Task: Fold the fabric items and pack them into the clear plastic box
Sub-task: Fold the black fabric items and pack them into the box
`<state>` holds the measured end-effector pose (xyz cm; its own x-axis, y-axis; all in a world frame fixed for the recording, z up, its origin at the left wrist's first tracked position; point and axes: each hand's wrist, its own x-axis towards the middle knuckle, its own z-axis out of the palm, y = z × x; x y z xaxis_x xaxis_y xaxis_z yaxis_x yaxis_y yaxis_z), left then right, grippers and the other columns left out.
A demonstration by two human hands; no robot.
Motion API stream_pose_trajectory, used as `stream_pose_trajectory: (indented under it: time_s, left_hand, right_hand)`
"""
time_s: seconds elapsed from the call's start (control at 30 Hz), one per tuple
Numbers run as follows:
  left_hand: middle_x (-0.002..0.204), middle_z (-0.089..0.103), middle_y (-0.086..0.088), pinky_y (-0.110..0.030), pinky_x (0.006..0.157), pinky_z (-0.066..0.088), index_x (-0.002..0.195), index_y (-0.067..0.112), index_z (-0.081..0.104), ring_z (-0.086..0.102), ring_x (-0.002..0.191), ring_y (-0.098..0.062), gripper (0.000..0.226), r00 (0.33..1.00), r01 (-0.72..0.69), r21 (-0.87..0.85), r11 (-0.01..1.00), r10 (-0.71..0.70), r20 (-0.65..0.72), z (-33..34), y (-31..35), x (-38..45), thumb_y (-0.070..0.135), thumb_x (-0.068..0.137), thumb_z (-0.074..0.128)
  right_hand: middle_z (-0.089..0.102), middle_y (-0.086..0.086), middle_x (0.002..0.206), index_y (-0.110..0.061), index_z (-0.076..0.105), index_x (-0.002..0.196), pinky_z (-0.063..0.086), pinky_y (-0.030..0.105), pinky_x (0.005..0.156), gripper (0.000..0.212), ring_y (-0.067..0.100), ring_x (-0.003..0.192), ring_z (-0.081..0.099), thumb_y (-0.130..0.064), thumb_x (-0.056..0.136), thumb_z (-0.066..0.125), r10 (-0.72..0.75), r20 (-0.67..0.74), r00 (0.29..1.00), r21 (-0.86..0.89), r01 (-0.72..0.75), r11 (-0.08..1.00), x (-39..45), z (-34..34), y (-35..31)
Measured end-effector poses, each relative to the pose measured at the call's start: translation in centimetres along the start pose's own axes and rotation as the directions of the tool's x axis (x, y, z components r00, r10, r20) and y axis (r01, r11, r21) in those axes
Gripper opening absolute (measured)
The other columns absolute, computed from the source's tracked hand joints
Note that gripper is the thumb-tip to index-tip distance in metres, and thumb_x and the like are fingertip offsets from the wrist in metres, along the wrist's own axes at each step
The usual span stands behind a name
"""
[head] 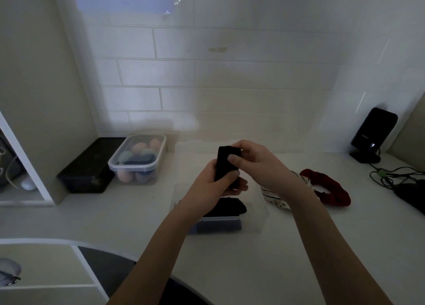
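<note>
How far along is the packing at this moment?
Partly done. A dark folded item already lies in the clear plastic box. Left hand and right hand grip a black fabric strip above it. The red scrunchie and striped fabric remain on the counter.

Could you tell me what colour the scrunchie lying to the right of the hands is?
The scrunchie is dark red, seen in the head view.

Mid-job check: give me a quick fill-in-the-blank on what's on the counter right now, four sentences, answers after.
1. Both hands, left hand and right hand, hold a folded piece of ____ cloth.
2. The red scrunchie lies on the counter to the ____ of the clear box.
3. The small lidded tub at the back left holds ____-shaped sponges.
4. Inside the clear box already lies a ____ fabric item.

Missing words: black; right; egg; black
</note>
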<state>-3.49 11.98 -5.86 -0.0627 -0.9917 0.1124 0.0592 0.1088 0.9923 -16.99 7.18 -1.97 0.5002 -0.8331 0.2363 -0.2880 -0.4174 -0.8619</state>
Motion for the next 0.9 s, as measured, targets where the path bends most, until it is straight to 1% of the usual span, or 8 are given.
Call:
stream_pose_trajectory:
  time_s: [0.13,0.2,0.33,0.4,0.43,0.53,0.73,0.9]
  left_hand:
    - [0.088,0.07,-0.004,-0.031,0.077,0.058,0.124,0.013,0.042,0.072,0.081,-0.019,0.036,1.0,-0.01,0.083,0.997,0.011,-0.017,0.2,-0.1,0.1,0.021,0.091,0.054]
    - [0.094,0.071,-0.001,-0.034,0.081,0.057,0.129,0.019,0.039,0.071,0.087,-0.018,0.046,1.0,0.0,0.243,0.97,0.008,-0.029,0.1,-0.3,0.0,0.03,0.088,0.058]
    - [0.11,0.065,0.007,-0.02,0.081,0.051,0.125,0.024,0.05,0.062,0.095,-0.005,0.047,1.0,-0.001,0.586,0.81,-0.003,0.006,-0.4,-0.9,-0.2,0.04,0.083,0.063]
    - [0.112,0.066,0.004,-0.021,0.085,0.052,0.113,0.022,0.063,0.06,0.096,-0.005,0.037,0.996,-0.068,0.723,0.687,0.001,0.093,-0.9,-1.2,0.0,0.034,0.079,0.069]
    - [0.109,0.068,0.002,-0.021,0.085,0.052,0.108,0.022,0.067,0.06,0.095,-0.006,0.032,0.991,-0.103,0.763,0.638,-0.003,0.135,-1.1,-1.3,0.1,0.03,0.078,0.071]
    - [0.1,0.073,0.003,-0.01,0.078,0.049,0.098,0.02,0.074,0.064,0.086,-0.006,0.022,0.975,-0.155,0.791,0.592,-0.039,0.22,-1.2,-1.1,0.2,0.017,0.076,0.072]
    - [0.091,0.074,0.0,-0.012,0.074,0.048,0.085,0.017,0.076,0.06,0.075,-0.006,0.014,0.965,-0.159,0.832,0.531,-0.096,0.246,-1.5,-1.2,0.9,0.011,0.073,0.07]
    - [0.096,0.068,-0.001,-0.02,0.076,0.047,0.087,0.018,0.071,0.059,0.082,-0.013,0.013,0.959,-0.165,0.864,0.475,-0.127,0.252,-1.4,-1.1,1.1,0.013,0.076,0.069]
  right_hand:
    - [0.069,0.018,0.1,-0.009,0.058,0.109,0.053,0.047,0.091,0.019,0.036,0.098,0.065,-0.011,0.09,0.059,0.04,0.026,0.999,0.002,-0.04,0.999,-0.2,-0.3,0.2]
    - [0.068,0.021,0.098,-0.008,0.058,0.106,0.055,0.043,0.087,0.016,0.036,0.095,0.066,-0.007,0.09,0.058,0.053,0.01,0.999,-0.003,-0.053,0.999,-0.1,-1.1,0.4]
    - [0.061,0.016,0.099,-0.005,0.058,0.107,0.057,0.016,0.064,0.017,0.016,0.082,0.064,-0.006,0.091,0.057,0.151,-0.04,0.988,0.003,-0.151,0.988,-0.4,-3.3,1.2]
    - [0.058,0.011,0.099,-0.009,0.059,0.105,0.056,0.016,0.064,0.015,0.014,0.08,0.063,-0.008,0.09,0.059,0.204,0.003,0.979,-0.063,-0.204,0.977,-0.7,-4.0,1.7]
    - [0.059,0.009,0.099,-0.012,0.06,0.103,0.057,0.022,0.07,0.014,0.016,0.08,0.063,-0.01,0.089,0.061,0.226,0.033,0.974,-0.116,-0.221,0.968,-0.8,-4.2,2.1]
    - [0.064,0.002,0.097,-0.018,0.059,0.1,0.052,0.036,0.079,0.016,0.017,0.078,0.062,-0.015,0.086,0.065,0.276,0.117,0.954,-0.276,-0.236,0.932,-0.7,-3.9,2.6]
    - [0.064,-0.004,0.09,-0.02,0.055,0.093,0.039,0.021,0.061,0.021,0.01,0.075,0.055,-0.026,0.081,0.071,0.355,0.155,0.922,-0.512,-0.232,0.827,-0.6,-2.1,2.6]
    - [0.065,-0.002,0.095,-0.022,0.053,0.089,0.036,0.017,0.055,0.02,0.008,0.074,0.053,-0.028,0.081,0.07,0.359,0.151,0.921,-0.603,-0.202,0.772,-0.8,-1.7,2.2]
